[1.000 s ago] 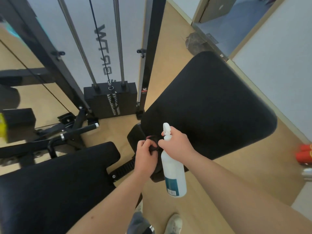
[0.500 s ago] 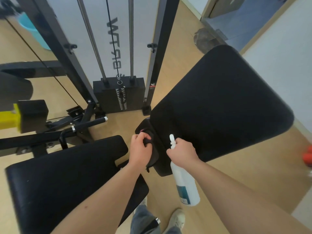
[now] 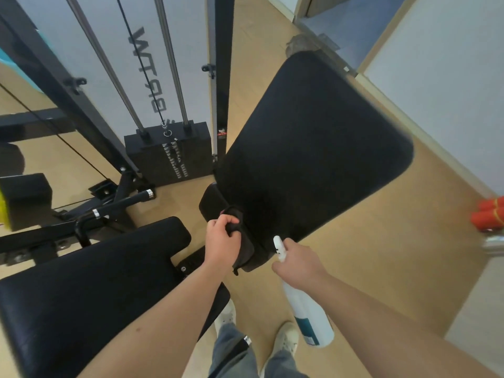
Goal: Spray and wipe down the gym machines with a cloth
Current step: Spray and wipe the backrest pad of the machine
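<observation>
Head view: a large black back pad (image 3: 313,159) tilts across the middle of the picture, with its narrow end nearest the person. At that narrow end, on its left corner, the left hand (image 3: 222,241) has its fingers curled round a dark cloth (image 3: 245,252) and holds it against the padding. The cloth hangs down below the knuckles, but it is black against black, so its edges are hard to make out.

Just right of the same narrow end, the right hand (image 3: 298,261) is wrapped round the neck of a white spray bottle (image 3: 311,315). The nozzle (image 3: 278,245) sticks out above the fist, close to the pad's lower edge. The bottle body, with its teal label, hangs down below the hand. I cannot tell whether a finger sits on the trigger.

Left of the back pad and lower in the picture lies a second black seat pad (image 3: 95,282), with the left forearm crossing above it. Beyond the back pad's left edge stands a weight stack (image 3: 169,151) with chrome guide rods (image 3: 171,64) rising from it. Well to the right of the pad, at the picture's edge, sit orange objects (image 3: 489,214) on the wooden floor (image 3: 381,255). Below the pad's narrow end, two pale shoes (image 3: 286,336) show.
</observation>
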Available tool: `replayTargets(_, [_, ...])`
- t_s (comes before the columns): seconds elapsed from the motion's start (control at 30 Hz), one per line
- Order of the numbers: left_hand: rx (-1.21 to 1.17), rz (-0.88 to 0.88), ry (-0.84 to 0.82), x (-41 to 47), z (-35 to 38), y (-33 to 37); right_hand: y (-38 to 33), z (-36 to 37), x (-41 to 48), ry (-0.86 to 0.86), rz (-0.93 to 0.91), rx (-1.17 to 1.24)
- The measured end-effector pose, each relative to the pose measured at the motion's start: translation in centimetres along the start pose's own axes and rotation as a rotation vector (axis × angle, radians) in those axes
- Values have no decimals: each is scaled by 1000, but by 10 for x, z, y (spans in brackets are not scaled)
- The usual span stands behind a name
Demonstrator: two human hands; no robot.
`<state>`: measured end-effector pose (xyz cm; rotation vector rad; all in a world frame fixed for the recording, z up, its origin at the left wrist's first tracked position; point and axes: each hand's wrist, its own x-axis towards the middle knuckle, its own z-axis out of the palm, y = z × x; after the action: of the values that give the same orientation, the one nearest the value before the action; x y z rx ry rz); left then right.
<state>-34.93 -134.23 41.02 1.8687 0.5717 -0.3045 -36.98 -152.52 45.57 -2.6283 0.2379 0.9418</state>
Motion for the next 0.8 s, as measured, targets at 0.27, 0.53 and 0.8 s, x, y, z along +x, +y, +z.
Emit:
replayTargets(0.27, [-11, -34, -1, -27, 43, 0, 25, -9, -22, 23, -31, 75])
replayTargets(0.53, [-244, -79, -130, -56, 98, 17, 31, -44, -40, 149, -55, 299])
replayTargets(0.8, [-225, 88, -71, -25, 99, 51, 12, -71, -32, 196, -171, 332])
